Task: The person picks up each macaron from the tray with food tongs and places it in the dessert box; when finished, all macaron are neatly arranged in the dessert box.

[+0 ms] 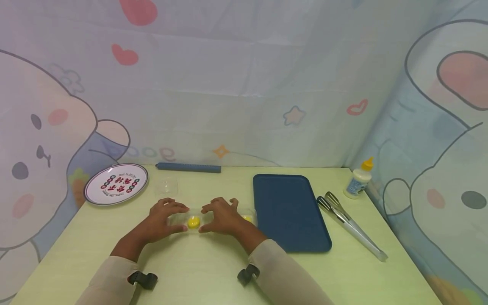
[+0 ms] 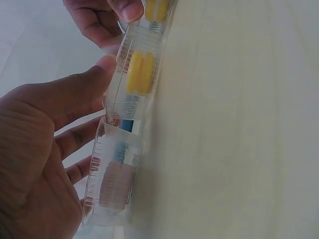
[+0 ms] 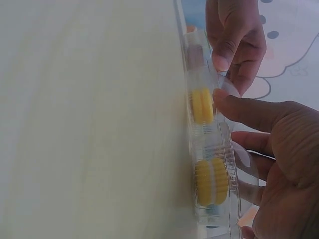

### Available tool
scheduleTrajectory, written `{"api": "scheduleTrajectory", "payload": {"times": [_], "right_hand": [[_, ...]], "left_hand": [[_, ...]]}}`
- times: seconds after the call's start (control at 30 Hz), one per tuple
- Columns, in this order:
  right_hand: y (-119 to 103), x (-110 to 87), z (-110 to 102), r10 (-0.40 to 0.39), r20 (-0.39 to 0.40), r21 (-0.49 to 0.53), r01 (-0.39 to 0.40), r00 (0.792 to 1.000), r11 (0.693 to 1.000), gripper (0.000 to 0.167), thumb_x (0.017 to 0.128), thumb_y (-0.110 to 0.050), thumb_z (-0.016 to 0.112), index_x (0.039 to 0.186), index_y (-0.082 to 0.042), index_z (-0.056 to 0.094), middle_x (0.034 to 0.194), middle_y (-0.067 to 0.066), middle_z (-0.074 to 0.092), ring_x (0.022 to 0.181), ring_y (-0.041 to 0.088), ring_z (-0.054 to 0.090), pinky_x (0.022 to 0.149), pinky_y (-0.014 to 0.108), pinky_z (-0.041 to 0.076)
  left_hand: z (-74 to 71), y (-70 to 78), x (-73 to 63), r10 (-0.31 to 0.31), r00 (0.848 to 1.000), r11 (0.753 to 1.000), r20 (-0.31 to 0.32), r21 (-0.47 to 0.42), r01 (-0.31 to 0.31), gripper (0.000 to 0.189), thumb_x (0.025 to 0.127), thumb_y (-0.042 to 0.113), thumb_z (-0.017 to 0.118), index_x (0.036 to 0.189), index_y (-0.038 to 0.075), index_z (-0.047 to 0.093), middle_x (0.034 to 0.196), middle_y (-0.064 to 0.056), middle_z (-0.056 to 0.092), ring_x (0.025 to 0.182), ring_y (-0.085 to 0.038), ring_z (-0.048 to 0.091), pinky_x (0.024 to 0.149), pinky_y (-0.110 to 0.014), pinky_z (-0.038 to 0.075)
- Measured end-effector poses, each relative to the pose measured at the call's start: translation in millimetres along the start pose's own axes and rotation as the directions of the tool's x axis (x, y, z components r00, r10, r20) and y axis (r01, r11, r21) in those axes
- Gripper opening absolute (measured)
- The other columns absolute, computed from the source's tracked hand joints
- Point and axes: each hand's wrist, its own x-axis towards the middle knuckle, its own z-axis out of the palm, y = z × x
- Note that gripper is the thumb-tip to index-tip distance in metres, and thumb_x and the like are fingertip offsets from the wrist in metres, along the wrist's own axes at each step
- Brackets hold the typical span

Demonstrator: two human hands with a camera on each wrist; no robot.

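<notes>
Three small clear plastic boxes stand in a row on the table, each with a round sandwich cookie inside. The middle box point(image 2: 119, 94) holds a yellow macaron point(image 1: 193, 222). My left hand point(image 1: 164, 218) grips its left end, thumb on the near edge and fingers reaching to the far side. At the other end, my right hand point(image 1: 223, 216) grips it the same way. A pinkish-brown macaron point(image 2: 117, 186) is in the left box, partly behind my left hand in the head view. The right box point(image 3: 232, 194) contains another yellow macaron point(image 3: 211, 181), beside my right wrist.
A small clear plastic piece point(image 1: 166, 186) lies behind my left hand. Farther back are a printed plate point(image 1: 116, 184) and a long blue-grey bar point(image 1: 188, 167). To the right are a dark blue tray point(image 1: 291, 214), metal tongs point(image 1: 352, 226) and a yellow-capped bottle point(image 1: 357, 182).
</notes>
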Motion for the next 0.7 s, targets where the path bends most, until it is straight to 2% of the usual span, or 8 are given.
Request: {"api": "scheduleTrajectory", "payload": {"times": [0.2,0.33,0.57,0.7], "right_hand": [[2,0.0,0,-0.009,-0.007,0.03,0.009,1.0,1.0,0.06,0.085,-0.043,0.095,0.137,-0.021,0.077,0.145,-0.005,0.071,0.147,0.02,0.053,0.124,0.072,0.02],[4,0.8,-1,-0.025,-0.012,0.047,0.026,1.0,0.999,0.065,0.085,-0.043,0.095,0.141,-0.019,0.074,0.147,-0.004,0.07,0.146,0.021,0.055,0.124,0.074,0.02],[5,5.5,-6,-0.047,-0.008,0.038,0.048,0.999,0.998,0.068,0.088,-0.05,0.091,0.145,-0.018,0.071,0.151,-0.004,0.069,0.147,0.022,0.056,0.123,0.075,0.02],[6,8.9,-10,-0.054,0.005,0.044,0.053,0.999,0.998,0.066,0.091,-0.052,0.087,0.146,-0.018,0.071,0.153,-0.003,0.068,0.148,0.023,0.056,0.123,0.074,0.021]], "left_hand": [[-1.1,-0.9,0.0,-0.017,1.0,1.0,0.007,0.0,0.017,0.055,0.092,0.035,0.088,0.139,0.012,0.072,0.145,-0.015,0.07,0.148,-0.052,0.041,0.115,-0.083,0.026],[-4.7,-3.2,0.4,-0.018,1.0,1.0,-0.012,-0.001,0.018,0.055,0.093,0.036,0.087,0.14,0.01,0.072,0.145,-0.017,0.07,0.147,-0.053,0.042,0.114,-0.084,0.028],[-15.1,-12.3,0.2,-0.048,0.998,0.999,-0.039,-0.014,0.048,0.056,0.096,0.034,0.084,0.142,0.005,0.07,0.15,-0.023,0.064,0.146,-0.052,0.044,0.116,-0.082,0.033],[-20.9,-18.1,-0.3,-0.038,0.998,0.999,-0.057,-0.007,0.038,0.056,0.097,0.031,0.083,0.143,0.002,0.068,0.152,-0.026,0.061,0.145,-0.054,0.047,0.118,-0.079,0.038]]}}
